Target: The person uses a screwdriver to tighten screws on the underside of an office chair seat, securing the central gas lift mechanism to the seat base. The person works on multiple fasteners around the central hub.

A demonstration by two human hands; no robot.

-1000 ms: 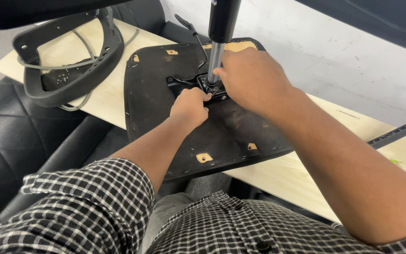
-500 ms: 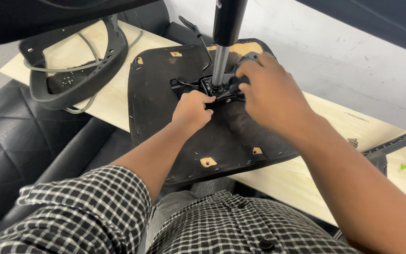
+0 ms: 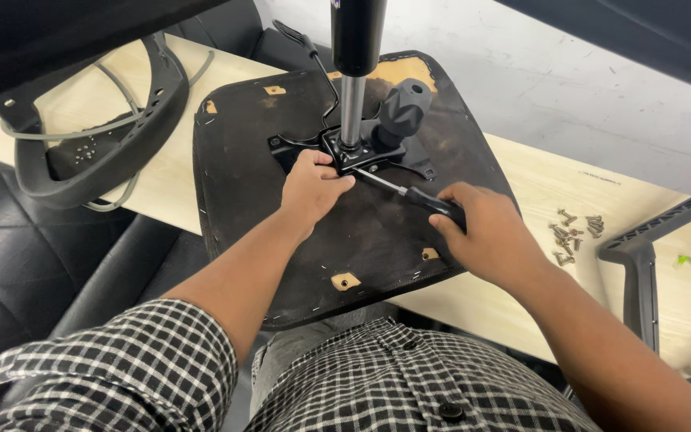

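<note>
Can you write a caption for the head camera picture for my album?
Right hand holds a screwdriver at a chair seat's metal plate; left hand steadies it.

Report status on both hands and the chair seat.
Left hand steadies the metal bracket on the chair seat. Right hand grips a screwdriver, tip at the bracket. Loose screws lie clear, right.
</note>
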